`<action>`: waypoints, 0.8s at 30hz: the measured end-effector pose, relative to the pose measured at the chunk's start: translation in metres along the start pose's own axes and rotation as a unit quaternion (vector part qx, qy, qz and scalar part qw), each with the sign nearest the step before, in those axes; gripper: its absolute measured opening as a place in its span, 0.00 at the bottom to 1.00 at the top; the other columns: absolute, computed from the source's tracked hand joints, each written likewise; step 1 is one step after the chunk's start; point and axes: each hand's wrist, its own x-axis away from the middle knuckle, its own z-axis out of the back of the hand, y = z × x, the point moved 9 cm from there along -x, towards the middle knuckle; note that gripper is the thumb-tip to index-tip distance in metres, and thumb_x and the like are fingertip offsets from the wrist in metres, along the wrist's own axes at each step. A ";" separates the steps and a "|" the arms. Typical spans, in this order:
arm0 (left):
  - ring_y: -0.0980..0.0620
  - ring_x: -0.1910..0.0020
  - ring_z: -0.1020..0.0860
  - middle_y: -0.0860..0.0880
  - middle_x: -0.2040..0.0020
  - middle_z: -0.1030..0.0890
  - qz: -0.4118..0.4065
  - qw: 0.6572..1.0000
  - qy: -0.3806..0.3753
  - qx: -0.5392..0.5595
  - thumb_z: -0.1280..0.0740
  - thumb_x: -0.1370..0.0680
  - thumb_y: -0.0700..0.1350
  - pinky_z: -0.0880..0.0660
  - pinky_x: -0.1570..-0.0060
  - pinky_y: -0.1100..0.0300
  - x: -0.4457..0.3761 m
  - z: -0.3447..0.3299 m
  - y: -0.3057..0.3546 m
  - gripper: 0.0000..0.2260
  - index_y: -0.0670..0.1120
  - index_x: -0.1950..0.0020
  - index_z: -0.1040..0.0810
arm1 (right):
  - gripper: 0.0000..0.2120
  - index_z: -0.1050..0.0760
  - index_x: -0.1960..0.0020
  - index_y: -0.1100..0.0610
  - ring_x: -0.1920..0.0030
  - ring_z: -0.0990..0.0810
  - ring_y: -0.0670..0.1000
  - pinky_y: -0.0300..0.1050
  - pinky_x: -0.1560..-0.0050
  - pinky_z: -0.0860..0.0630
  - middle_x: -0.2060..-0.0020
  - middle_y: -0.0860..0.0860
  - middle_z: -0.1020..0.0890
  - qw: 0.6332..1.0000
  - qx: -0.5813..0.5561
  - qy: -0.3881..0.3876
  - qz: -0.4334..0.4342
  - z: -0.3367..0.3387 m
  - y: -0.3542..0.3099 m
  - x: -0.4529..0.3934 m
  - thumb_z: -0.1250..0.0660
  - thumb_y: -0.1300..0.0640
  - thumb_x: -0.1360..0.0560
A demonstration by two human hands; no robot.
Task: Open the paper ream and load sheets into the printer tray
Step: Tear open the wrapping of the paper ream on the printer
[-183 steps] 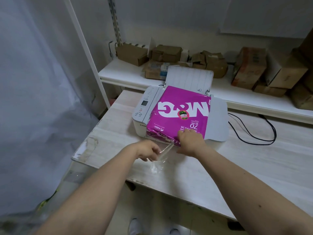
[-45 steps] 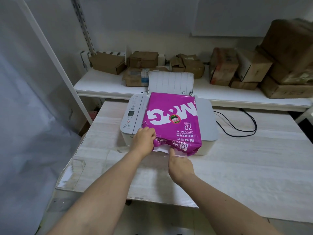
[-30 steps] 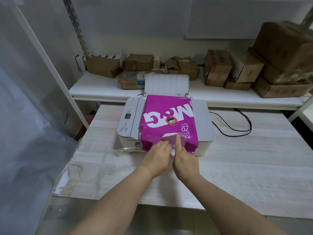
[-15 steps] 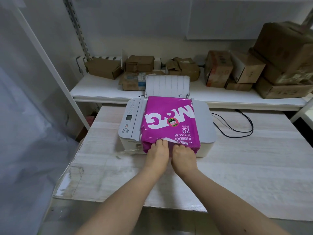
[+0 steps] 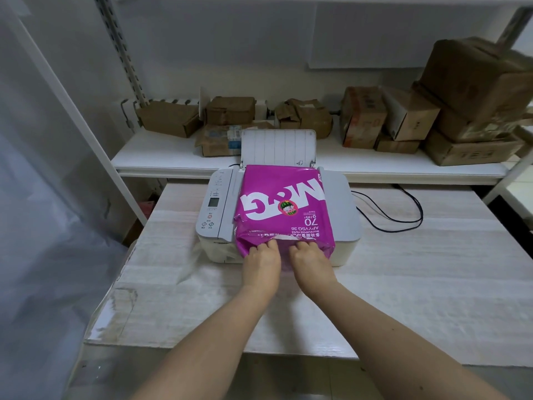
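A magenta paper ream (image 5: 284, 203) with white lettering lies flat on top of a white printer (image 5: 343, 203). The printer's rear paper tray (image 5: 278, 145) stands raised behind the ream, with nothing in it. My left hand (image 5: 261, 262) and my right hand (image 5: 310, 261) sit side by side at the ream's near end. The fingers of both curl into the torn wrapper edge, where a strip of white paper shows. The fingertips are hidden inside the wrapper.
The printer stands on a pale wooden table (image 5: 403, 284). A black cable (image 5: 403, 209) loops to its right. A clear plastic film (image 5: 184, 272) lies left of my hands. Several cardboard boxes (image 5: 363, 119) crowd the white shelf (image 5: 161, 157) behind.
Both hands came together at the ream's near end and dug into the wrapper. The tear has widened, with more white paper showing.
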 end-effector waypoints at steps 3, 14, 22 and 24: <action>0.46 0.80 0.23 0.44 0.77 0.22 0.007 1.000 -0.012 0.013 0.21 0.51 0.33 0.30 0.83 0.62 -0.004 -0.004 -0.003 0.18 0.42 0.68 0.23 | 0.07 0.20 0.55 0.62 0.60 0.17 0.59 0.49 0.61 0.21 0.59 0.58 0.17 0.996 0.039 -0.065 0.055 -0.004 -0.009 -0.009 0.29 0.68 0.32; 0.39 0.47 0.22 0.40 0.45 0.21 0.048 0.990 0.015 0.134 0.46 0.22 0.35 0.28 0.54 0.49 0.002 0.006 -0.021 0.13 0.43 0.40 0.30 | 0.14 0.20 0.46 0.60 0.51 0.17 0.57 0.50 0.49 0.21 0.50 0.57 0.16 0.983 0.122 -0.094 0.097 -0.011 -0.003 -0.031 0.42 0.68 0.25; 0.40 0.48 0.22 0.40 0.45 0.21 0.062 0.988 0.016 0.140 0.46 0.22 0.34 0.28 0.55 0.51 0.002 0.006 -0.021 0.13 0.43 0.40 0.30 | 0.13 0.20 0.47 0.60 0.53 0.18 0.57 0.49 0.50 0.20 0.51 0.56 0.16 0.972 0.168 -0.088 0.138 -0.010 -0.007 -0.029 0.42 0.67 0.23; 0.39 0.48 0.22 0.40 0.45 0.21 0.063 0.987 0.011 0.144 0.45 0.22 0.34 0.28 0.55 0.51 0.002 0.004 -0.021 0.13 0.43 0.40 0.29 | 0.13 0.21 0.45 0.60 0.52 0.18 0.57 0.49 0.49 0.21 0.50 0.56 0.16 0.968 0.184 -0.088 0.146 -0.008 -0.010 -0.027 0.42 0.67 0.23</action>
